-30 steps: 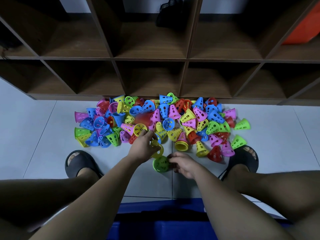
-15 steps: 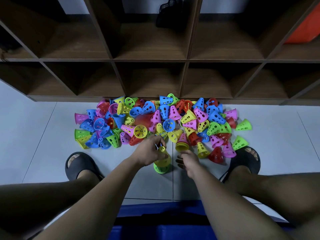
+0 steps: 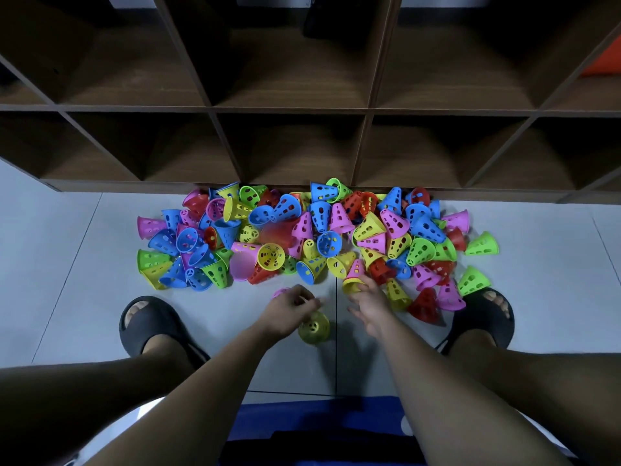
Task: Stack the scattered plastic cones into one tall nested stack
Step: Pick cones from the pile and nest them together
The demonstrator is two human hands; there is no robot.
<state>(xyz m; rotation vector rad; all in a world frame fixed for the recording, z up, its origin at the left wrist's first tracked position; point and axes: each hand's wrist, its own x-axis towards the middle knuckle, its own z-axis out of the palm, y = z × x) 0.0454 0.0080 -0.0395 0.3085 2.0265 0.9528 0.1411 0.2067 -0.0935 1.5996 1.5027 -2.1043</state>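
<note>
Left hand [image 3: 292, 311] curled and blurred, grasp cannot be told, above yellow-green perforated plastic cone [image 3: 314, 328]. Right hand [image 3: 369, 306], fingers spread and empty, has advanced beside pink-on-yellow nested cones [image 3: 354, 275] ahead.

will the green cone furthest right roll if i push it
Likely, in a curve: the green cone lies on its side and tapers, so it should arc around its narrow end. Thin plastic full of holes, it looks light and may skid on the smooth tile floor.
</note>
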